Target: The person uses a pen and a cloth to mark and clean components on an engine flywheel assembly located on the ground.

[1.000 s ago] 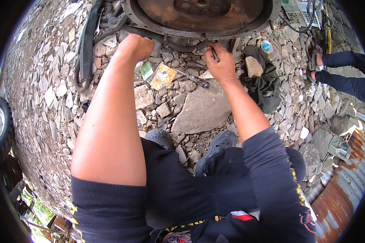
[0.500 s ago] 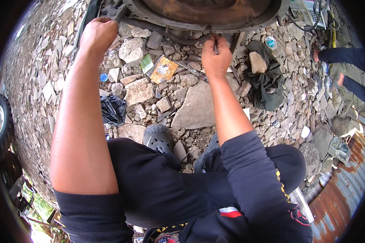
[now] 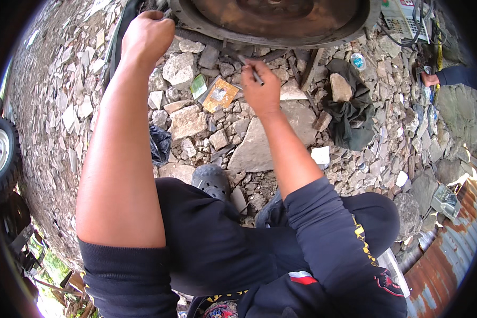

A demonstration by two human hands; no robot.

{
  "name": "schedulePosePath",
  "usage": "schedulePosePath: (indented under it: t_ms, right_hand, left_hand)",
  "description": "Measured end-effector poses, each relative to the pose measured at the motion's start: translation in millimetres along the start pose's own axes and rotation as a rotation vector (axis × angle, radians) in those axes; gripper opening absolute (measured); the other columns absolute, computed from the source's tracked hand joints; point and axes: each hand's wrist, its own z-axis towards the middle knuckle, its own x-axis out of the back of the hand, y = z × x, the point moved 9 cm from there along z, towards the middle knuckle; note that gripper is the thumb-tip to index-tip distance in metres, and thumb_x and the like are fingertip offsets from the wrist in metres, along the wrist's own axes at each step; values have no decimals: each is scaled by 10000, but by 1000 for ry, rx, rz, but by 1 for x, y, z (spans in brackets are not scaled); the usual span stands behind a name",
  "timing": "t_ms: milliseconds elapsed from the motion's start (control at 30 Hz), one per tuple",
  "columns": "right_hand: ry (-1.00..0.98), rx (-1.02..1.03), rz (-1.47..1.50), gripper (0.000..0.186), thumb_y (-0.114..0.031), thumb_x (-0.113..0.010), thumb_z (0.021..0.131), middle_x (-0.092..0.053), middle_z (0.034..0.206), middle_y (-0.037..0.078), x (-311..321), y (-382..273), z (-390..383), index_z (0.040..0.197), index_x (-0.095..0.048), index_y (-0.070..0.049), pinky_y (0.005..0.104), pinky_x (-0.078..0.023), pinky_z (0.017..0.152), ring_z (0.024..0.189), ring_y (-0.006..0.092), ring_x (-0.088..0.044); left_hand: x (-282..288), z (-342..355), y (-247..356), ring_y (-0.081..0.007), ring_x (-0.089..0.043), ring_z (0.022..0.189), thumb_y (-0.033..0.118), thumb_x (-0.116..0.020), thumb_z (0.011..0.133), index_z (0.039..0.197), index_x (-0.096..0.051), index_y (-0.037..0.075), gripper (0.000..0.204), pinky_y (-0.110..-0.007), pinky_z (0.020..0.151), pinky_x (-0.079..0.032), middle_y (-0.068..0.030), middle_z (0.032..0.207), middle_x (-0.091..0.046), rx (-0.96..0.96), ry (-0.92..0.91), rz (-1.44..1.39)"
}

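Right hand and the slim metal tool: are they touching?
Touching. The head view shows the right hand gripping the slim metal tool, one end jutting out of the grip.

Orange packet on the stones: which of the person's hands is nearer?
Right. The right hand is just right of the orange packet; the left hand is farther off, up and to its left in the picture.

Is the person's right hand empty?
No, the right hand has a slim grey rod in its grip.
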Motion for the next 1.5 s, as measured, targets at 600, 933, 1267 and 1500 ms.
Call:
schedulePosePath:
  t_ms: [600, 933, 1267, 1500]
  right_hand:
    - [70, 167, -64, 148, -115, -585, 829, -619, 675, 166, 34, -82, 48, 864, -631, 22, 362, -503, 624, 642, 264, -642]
    - [41, 219, -180, 127, -111, -612, 796, -641, 739, 180, 30, -86, 50, 847, -632, 3, 387, -508, 623, 644, 335, -622]
    - [-505, 305, -254, 303, -250, -620, 843, -691, 947, 187, 25, -115, 95, 1067, -650, -50, 387, -530, 764, 862, 319, -687]
    - [-480, 546, -86, 254, -254, -605, 893, -688, 909, 153, 21, -135, 103, 1078, -624, -81, 375, -527, 730, 842, 327, -679]
  left_hand:
    - [-1, -6, 8, -265, -575, 1188, 259, -570, 779, 1276, -600, 184, 504, -386, 1032, -415, -102, 1250, -629, 96, -45, 54]
    - [-4, -7, 4, -258, -565, 1203, 263, -573, 785, 1290, -588, 182, 512, -397, 1035, -399, -99, 1270, -619, 121, -61, 35]
    - [12, 3, -10, -265, -590, 1162, 279, -577, 782, 1246, -624, 206, 472, -376, 1008, -429, -97, 1219, -647, 102, -20, 6]
    - [44, -9, 8, -183, -633, 920, 198, -568, 835, 1202, -639, 53, 401, -289, 838, -478, -117, 1057, -689, 6, 7, -16]
